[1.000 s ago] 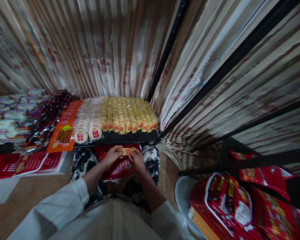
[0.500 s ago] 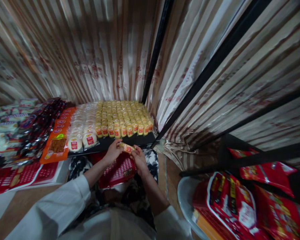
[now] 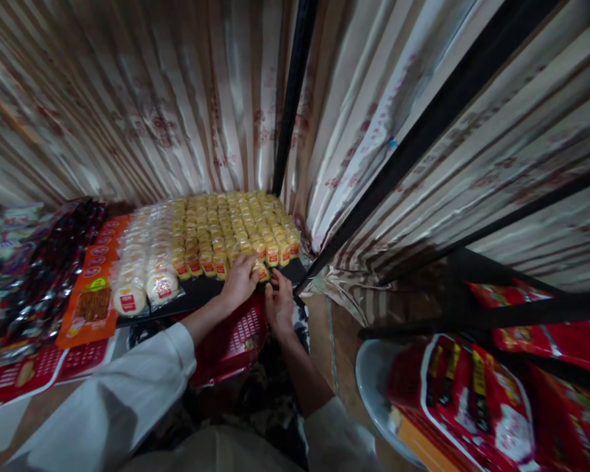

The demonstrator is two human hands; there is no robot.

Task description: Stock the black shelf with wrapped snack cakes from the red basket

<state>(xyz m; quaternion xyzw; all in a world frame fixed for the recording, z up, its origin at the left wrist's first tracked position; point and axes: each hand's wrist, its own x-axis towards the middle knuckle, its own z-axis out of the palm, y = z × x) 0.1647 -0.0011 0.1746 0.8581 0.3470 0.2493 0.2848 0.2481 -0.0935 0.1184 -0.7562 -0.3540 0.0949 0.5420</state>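
Observation:
At the front edge of a block of small yellow wrapped cakes (image 3: 216,229) with red labels, my left hand (image 3: 239,283) has its fingers closed on one wrapped cake (image 3: 260,271). That cake is level with the front row. My right hand (image 3: 279,307) is just to its right, fingers bent and a little apart, with nothing visible in them. Whether its fingertips touch the wrapper I cannot tell. Below the hands is a red plastic basket (image 3: 236,337), partly covered by my left forearm.
Left along the black shelf (image 3: 196,293) lie white round packaged cakes (image 3: 162,282), an orange snack packet (image 3: 93,301) and dark shiny packets (image 3: 63,262). A pleated curtain (image 3: 201,98) and black poles stand behind. At right, a pale basin (image 3: 373,387) is beside red snack bags (image 3: 472,393).
Both hands have moved forward and slightly up from above the basket, bringing the wrapped cake to the front row. My right hand has come off the cake. The view has shifted slightly right.

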